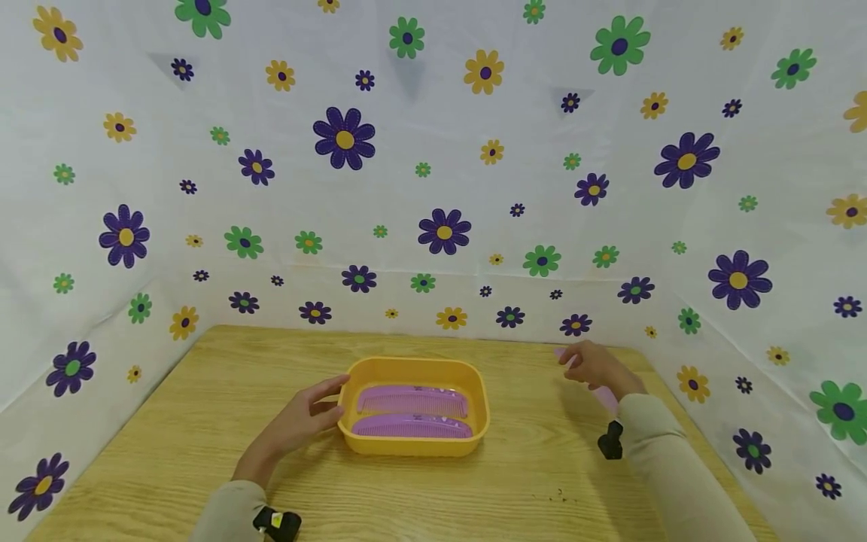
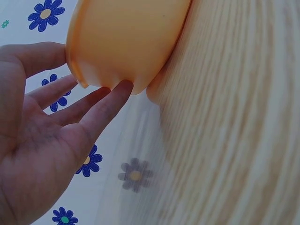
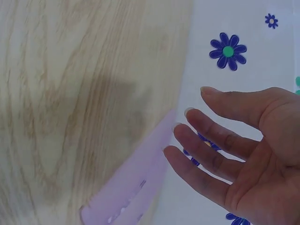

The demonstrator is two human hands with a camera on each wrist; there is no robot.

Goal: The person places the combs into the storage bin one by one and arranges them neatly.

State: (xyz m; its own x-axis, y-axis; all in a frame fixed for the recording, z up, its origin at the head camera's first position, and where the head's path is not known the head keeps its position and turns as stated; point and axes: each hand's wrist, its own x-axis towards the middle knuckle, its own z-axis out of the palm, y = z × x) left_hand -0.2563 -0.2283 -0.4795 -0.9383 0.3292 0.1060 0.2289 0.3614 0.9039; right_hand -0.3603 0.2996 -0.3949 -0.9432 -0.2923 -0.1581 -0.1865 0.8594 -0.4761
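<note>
Two purple combs, the nearer comb (image 1: 413, 427) and the farther comb (image 1: 413, 399), lie side by side in a yellow plastic basket (image 1: 420, 448). My left hand (image 1: 298, 421) is at the basket's left end, its fairly straight fingers touching the outer wall (image 2: 122, 42). Over at the right, my right hand (image 1: 599, 367) hovers above another purple comb (image 1: 605, 399), which it partly covers in the head view. In the right wrist view the fingers (image 3: 201, 173) are loosely spread, and that comb (image 3: 126, 183) shows beyond the fingertips.
The wooden table (image 1: 528, 482) carries the basket near its middle. A white flower-print cloth (image 1: 433, 188) rises behind and along both sides. Small dark specks (image 1: 561, 497) lie near the front right. Each wrist wears a black device.
</note>
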